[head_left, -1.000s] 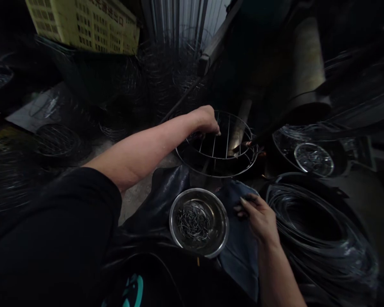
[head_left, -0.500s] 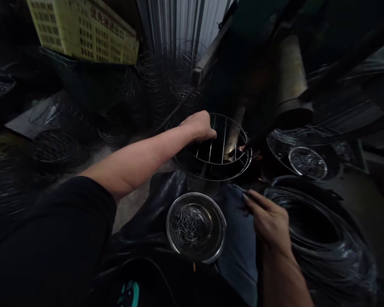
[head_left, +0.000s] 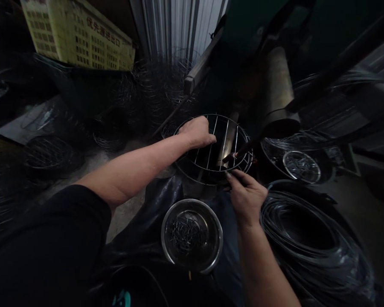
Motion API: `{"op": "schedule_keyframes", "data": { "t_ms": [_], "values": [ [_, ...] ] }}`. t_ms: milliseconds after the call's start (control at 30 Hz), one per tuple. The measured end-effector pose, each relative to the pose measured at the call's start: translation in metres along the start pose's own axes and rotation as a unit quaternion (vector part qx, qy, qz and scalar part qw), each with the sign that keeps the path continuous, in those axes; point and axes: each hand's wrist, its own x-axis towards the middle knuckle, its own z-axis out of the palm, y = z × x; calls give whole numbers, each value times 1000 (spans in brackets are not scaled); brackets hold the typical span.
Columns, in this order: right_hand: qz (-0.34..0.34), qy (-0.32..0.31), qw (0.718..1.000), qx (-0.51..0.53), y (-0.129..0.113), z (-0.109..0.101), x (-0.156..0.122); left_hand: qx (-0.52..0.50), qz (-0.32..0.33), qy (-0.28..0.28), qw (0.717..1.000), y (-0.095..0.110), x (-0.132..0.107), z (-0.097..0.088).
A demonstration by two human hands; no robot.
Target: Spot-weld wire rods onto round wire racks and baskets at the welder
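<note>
A round wire rack (head_left: 208,167) with parallel cross bars and two rings is held out in front of me. My left hand (head_left: 196,131) is closed on its far left side, with the fingers curled over the bars. At the near right edge of the rack, my right hand (head_left: 248,194) is closed in a pinch at the rim; whatever is between the fingertips is too small and dark to make out. A steel bowl (head_left: 220,245) with short bits of wire (head_left: 185,232) sits on my lap below the rack.
A metal cylinder (head_left: 227,143) and a dark electrode tip (head_left: 230,157) meet at the rack. Another cylinder (head_left: 277,81) hangs above right. To the right lie a large wire coil (head_left: 345,256) and a basin holding a round dish (head_left: 302,167). A yellow crate (head_left: 80,38) stands back left.
My right hand has moved up and left, from above my lap to the near rim of the rack. My left hand keeps its hold. The view has shifted slightly.
</note>
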Motion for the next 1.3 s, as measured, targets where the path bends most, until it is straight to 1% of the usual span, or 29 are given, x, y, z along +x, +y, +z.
{"op": "schedule_keyframes", "data": {
  "t_ms": [100,300,467,633,833,1000,1100,1233,1300],
  "values": [
    [7,18,999,33,0,1,-1,-2,1,-7,1000,2,4,1],
    [-8,16,998,63,0,3,6,-4,18,-7,1000,6,15,0],
    [-13,11,998,63,1,2,12,-6,31,-7,999,7,26,2],
    [-3,5,998,64,2,1,20,-12,24,-12,1000,9,33,3],
    [4,9,998,66,-3,1,29,-22,16,-13,1000,14,40,5],
    [21,5,996,81,-2,2,35,-21,15,-13,1000,12,48,10],
    [30,-15,997,75,-2,-3,37,-12,9,-18,1000,11,50,12],
    [51,-78,996,7,-5,-14,35,-10,-18,-23,1000,12,46,12],
    [41,-82,996,-14,-7,-18,33,-15,-26,-23,999,13,44,13]
  ]
}}
